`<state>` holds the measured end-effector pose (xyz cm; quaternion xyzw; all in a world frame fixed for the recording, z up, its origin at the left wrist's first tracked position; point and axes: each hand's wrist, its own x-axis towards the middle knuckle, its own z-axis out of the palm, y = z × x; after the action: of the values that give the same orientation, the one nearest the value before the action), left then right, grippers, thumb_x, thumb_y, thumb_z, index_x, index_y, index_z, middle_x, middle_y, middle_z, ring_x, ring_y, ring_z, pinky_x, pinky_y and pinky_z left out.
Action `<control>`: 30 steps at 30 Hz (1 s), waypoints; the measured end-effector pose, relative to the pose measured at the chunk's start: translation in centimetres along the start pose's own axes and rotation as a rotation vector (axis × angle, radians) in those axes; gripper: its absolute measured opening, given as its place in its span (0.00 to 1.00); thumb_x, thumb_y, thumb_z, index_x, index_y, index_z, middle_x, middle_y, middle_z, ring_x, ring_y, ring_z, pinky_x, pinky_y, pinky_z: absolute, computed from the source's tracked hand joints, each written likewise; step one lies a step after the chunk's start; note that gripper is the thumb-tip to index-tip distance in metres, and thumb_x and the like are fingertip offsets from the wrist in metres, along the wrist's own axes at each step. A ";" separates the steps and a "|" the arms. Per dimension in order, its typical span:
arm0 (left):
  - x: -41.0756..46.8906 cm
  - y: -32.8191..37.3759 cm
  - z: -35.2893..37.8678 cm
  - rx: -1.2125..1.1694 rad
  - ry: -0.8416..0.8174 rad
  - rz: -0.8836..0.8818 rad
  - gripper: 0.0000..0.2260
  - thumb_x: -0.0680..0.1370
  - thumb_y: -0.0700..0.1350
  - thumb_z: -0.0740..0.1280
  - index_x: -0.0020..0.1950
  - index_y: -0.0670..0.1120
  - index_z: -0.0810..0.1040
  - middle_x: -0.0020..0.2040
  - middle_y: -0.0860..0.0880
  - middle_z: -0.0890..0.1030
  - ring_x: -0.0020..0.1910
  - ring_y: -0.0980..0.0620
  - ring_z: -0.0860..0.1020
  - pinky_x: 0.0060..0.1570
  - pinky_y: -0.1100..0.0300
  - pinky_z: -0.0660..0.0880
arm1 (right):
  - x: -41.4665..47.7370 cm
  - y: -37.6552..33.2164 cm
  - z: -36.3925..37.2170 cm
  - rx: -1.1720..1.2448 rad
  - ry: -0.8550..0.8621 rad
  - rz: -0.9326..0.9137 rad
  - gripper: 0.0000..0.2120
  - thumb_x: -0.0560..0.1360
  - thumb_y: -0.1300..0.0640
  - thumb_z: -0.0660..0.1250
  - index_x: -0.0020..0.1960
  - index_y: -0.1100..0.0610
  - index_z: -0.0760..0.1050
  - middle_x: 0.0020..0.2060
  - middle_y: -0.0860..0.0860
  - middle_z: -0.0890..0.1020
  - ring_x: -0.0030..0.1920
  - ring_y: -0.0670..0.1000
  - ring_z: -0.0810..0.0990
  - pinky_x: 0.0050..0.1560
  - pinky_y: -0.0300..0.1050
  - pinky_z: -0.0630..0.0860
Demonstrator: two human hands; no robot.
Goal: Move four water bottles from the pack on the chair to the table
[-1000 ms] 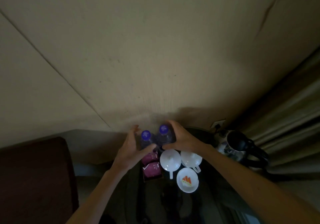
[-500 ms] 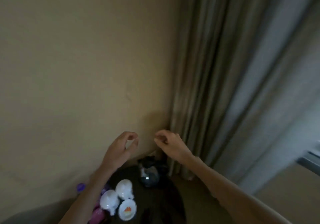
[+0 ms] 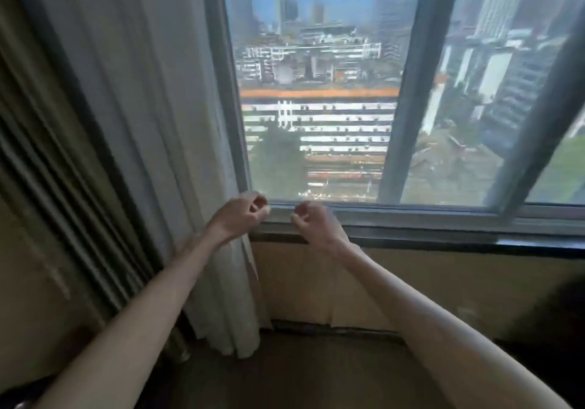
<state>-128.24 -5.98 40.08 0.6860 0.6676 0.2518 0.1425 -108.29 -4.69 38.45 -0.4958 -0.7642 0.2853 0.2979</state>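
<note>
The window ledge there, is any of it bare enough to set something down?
The ledge looks bare from the right hand out to the slanted frame. Left of the left hand, the curtain crowds the corner. Both hands are empty.

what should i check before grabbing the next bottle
1. Left hand free: ok, fingers curled loosely, nothing in it.
2. Right hand free: ok, fingers curled loosely, nothing in it.
3. Pack on the chair in sight: not ok, only the window and curtain show ahead.
4. Table in sight: not ok, out of view.
5. Number of bottles already moved: cannot tell from this view.
6. Path ahead of hands: ok, nothing between them and the window sill.
</note>
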 end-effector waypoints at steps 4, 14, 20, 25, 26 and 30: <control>5.7 12.6 9.1 -0.012 -0.114 0.217 0.11 0.79 0.47 0.67 0.57 0.42 0.79 0.52 0.43 0.82 0.47 0.48 0.81 0.50 0.51 0.79 | -2.9 8.7 -11.7 -0.033 0.184 0.116 0.12 0.80 0.55 0.65 0.58 0.61 0.79 0.53 0.57 0.84 0.53 0.55 0.83 0.54 0.51 0.80; 13.1 43.0 32.5 -0.143 -0.376 0.671 0.10 0.76 0.52 0.66 0.52 0.48 0.80 0.49 0.48 0.82 0.45 0.50 0.80 0.48 0.52 0.78 | -14.0 29.9 -34.7 -0.177 0.546 0.517 0.12 0.79 0.53 0.66 0.57 0.60 0.79 0.52 0.57 0.84 0.53 0.56 0.83 0.54 0.49 0.78; 12.2 59.2 42.9 -0.188 -0.525 0.834 0.09 0.76 0.53 0.66 0.53 0.51 0.79 0.49 0.50 0.83 0.49 0.49 0.81 0.52 0.52 0.78 | -22.4 37.6 -45.7 -0.209 0.702 0.740 0.12 0.78 0.51 0.65 0.56 0.59 0.79 0.52 0.57 0.84 0.55 0.58 0.82 0.58 0.54 0.77; 7.2 72.4 51.1 -0.219 -0.655 0.928 0.10 0.75 0.52 0.66 0.53 0.50 0.80 0.49 0.52 0.82 0.51 0.49 0.80 0.53 0.56 0.75 | -32.6 44.5 -54.3 -0.217 0.843 0.867 0.12 0.78 0.52 0.66 0.57 0.58 0.79 0.53 0.56 0.84 0.56 0.58 0.81 0.59 0.55 0.77; 5.8 74.5 52.8 -0.213 -0.686 0.945 0.11 0.74 0.53 0.65 0.53 0.50 0.80 0.49 0.52 0.82 0.52 0.49 0.80 0.55 0.53 0.76 | -34.8 46.0 -55.5 -0.219 0.855 0.894 0.12 0.78 0.51 0.66 0.57 0.57 0.79 0.53 0.56 0.84 0.55 0.58 0.82 0.58 0.56 0.78; 0.9 81.5 59.9 -0.189 -0.745 0.957 0.11 0.73 0.54 0.65 0.51 0.51 0.79 0.49 0.54 0.81 0.52 0.50 0.80 0.56 0.51 0.76 | -42.5 52.3 -59.7 -0.225 0.855 0.975 0.10 0.78 0.51 0.66 0.54 0.56 0.79 0.52 0.55 0.84 0.52 0.57 0.82 0.55 0.54 0.79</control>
<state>-27.34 -2.22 33.65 0.9360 0.1654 0.0891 0.2978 -19.42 -17.64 32.31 -0.8830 -0.2915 0.0837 0.3583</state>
